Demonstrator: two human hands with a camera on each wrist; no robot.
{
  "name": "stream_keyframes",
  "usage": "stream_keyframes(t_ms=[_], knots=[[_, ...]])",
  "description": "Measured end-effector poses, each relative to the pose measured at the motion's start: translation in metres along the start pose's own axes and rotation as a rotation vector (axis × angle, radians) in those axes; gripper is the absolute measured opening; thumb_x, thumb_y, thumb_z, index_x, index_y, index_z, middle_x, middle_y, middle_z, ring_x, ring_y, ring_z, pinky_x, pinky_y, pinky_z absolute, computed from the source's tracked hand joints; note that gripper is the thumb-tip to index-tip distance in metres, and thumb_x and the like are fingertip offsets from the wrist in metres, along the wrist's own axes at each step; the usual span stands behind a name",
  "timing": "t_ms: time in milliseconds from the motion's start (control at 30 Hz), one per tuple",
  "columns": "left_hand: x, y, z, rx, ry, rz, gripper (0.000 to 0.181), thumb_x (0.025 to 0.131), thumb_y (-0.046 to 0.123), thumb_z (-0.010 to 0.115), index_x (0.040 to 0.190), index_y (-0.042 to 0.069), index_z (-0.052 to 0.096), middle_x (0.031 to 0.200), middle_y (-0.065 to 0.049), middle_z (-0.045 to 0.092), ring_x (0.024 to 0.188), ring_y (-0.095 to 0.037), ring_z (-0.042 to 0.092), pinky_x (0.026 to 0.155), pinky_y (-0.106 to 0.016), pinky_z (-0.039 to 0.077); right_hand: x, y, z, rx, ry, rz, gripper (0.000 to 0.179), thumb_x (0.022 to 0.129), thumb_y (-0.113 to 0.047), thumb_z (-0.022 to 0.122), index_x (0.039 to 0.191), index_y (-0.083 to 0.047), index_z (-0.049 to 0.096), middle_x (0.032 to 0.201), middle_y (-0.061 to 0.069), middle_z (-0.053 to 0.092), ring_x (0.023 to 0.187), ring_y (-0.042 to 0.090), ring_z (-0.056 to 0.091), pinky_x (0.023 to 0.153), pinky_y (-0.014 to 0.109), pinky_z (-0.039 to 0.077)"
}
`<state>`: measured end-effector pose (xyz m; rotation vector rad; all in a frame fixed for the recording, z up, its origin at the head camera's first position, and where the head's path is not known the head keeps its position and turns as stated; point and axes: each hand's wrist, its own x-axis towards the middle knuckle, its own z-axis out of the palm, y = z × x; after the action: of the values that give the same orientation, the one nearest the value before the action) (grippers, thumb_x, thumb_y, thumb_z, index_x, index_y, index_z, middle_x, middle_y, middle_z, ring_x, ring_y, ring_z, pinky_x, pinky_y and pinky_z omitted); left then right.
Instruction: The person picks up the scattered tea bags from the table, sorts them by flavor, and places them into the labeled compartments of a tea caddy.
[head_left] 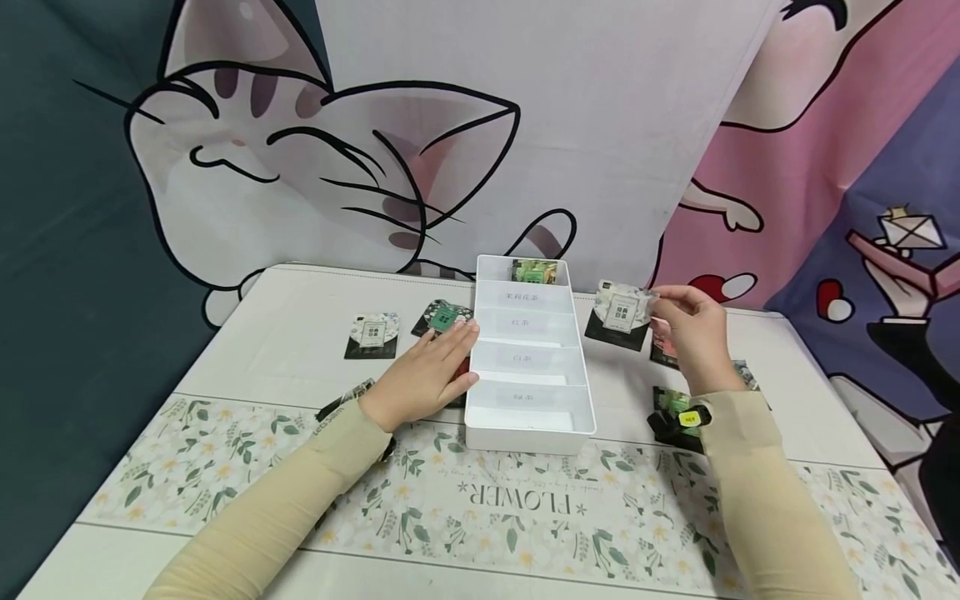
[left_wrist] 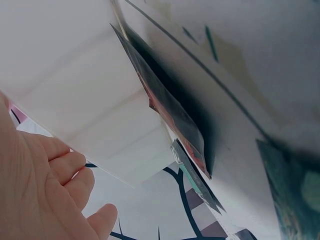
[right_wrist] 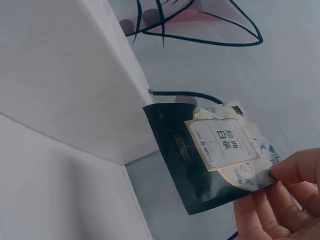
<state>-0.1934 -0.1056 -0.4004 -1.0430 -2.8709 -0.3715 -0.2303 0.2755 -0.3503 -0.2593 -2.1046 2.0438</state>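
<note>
My right hand (head_left: pixel 693 333) pinches the edge of a black-and-white tea sachet (head_left: pixel 619 315) between thumb and fingers, held up to the right of a white divided box (head_left: pixel 480 439). In the right wrist view the sachet (right_wrist: pixel 220 145) shows its white label and dark green-black band. My left hand (head_left: pixel 423 375) lies along the box's left side with its fingers extended and fingertips at the rim. A green sachet (head_left: pixel 534 272) sits in the far compartment; the dividers carry paper labels. In the left wrist view a dark reddish sachet (left_wrist: pixel 170 110) lies beside the box wall.
Left of the box lie a black-and-white sachet (head_left: pixel 372 335) and a green-and-black one (head_left: pixel 441 317). On the right, a reddish sachet (head_left: pixel 663 350) and a green one (head_left: pixel 678 408) lie partly hidden by the right hand and wrist. A cartoon cloth (head_left: pixel 600 125) hangs behind the table.
</note>
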Motion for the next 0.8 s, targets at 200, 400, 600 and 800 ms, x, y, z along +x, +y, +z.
stream_keyframes(t_ms=[200,400,600,800], knots=[[0.0,0.001,-0.001,-0.006,0.001,0.001,0.069,0.109,0.043,0.041,0.161,0.004,0.02,0.168,-0.01,0.017,0.154,-0.03,0.02,0.125,-0.053,0.015,-0.009,-0.006,0.007,0.101,-0.023,-0.05,0.017,0.095,-0.004,0.069,0.111,0.001,0.067,0.1,0.003,0.067,0.089,0.012,0.065,0.077,0.02,0.06],[0.0,0.0,-0.001,0.0,0.004,0.005,0.069,0.109,0.043,0.041,0.161,0.003,0.02,0.168,-0.011,0.018,0.154,-0.03,0.02,0.124,-0.054,0.015,-0.017,-0.012,0.018,0.158,-0.056,-0.058,0.018,0.094,-0.004,0.07,0.111,0.0,0.068,0.1,0.003,0.069,0.09,0.013,0.065,0.081,0.021,0.06],[-0.001,0.0,-0.001,0.013,0.009,0.008,0.069,0.109,0.044,0.041,0.161,0.003,0.02,0.168,-0.011,0.019,0.154,-0.03,0.02,0.124,-0.054,0.016,-0.024,-0.012,0.03,0.173,-0.11,-0.084,0.015,0.096,-0.004,0.069,0.11,0.0,0.068,0.099,0.005,0.065,0.093,0.015,0.062,0.083,0.021,0.059],[0.0,-0.001,0.0,0.011,0.005,0.006,0.069,0.109,0.044,0.041,0.162,0.004,0.02,0.168,-0.01,0.018,0.154,-0.029,0.019,0.124,-0.054,0.015,-0.028,-0.006,0.042,0.188,-0.15,-0.075,0.01,0.096,-0.001,0.066,0.105,-0.004,0.069,0.094,0.003,0.065,0.092,0.014,0.062,0.083,0.022,0.059]])
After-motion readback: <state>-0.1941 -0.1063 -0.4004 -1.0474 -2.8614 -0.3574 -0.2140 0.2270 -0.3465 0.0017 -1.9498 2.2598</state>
